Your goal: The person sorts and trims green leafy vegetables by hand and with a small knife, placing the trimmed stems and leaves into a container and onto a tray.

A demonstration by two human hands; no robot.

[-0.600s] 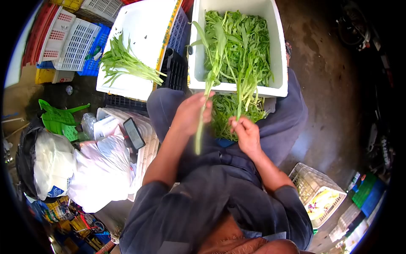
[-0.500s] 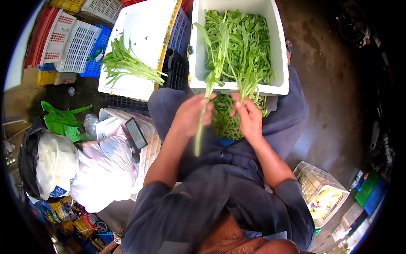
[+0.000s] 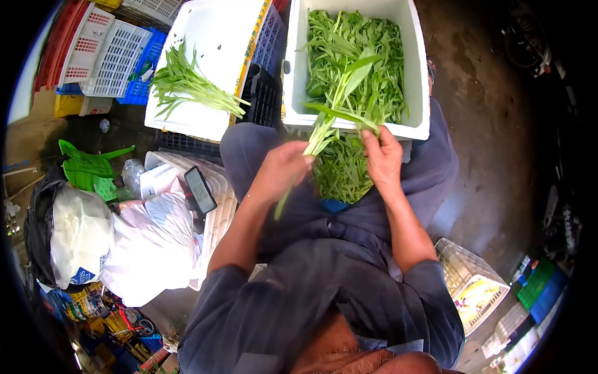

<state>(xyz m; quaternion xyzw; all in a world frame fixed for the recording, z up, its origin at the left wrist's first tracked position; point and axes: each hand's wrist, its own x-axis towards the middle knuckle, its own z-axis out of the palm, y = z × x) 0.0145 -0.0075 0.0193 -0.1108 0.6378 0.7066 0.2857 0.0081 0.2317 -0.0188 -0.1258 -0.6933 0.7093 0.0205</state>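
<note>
My left hand (image 3: 281, 171) is closed round long pale stems of water spinach (image 3: 322, 134), whose leaves point up over the near rim of a white foam box (image 3: 418, 81). One stem end sticks out below that hand. My right hand (image 3: 384, 161) pinches the end of a long leaf (image 3: 341, 114) that crosses the held bunch. Loose water spinach (image 3: 377, 56) fills the foam box. Between my legs lies a heap of more greens (image 3: 342, 171), with a bit of blue under it. A sorted bunch (image 3: 196, 87) rests on a white foam lid (image 3: 215, 31) to the left.
Stacked plastic crates (image 3: 112, 56) stand at the far left. A phone (image 3: 199, 189) leans beside white plastic bags (image 3: 152, 243) and a pale basket (image 3: 221, 224). Near the bags is a green plastic piece (image 3: 87, 165). Another crate (image 3: 470, 280) sits at the right on the floor.
The stems in my left hand have swung up and to the right. My right hand has risen slightly and now pinches a leaf across them, where before it held upright stems.
</note>
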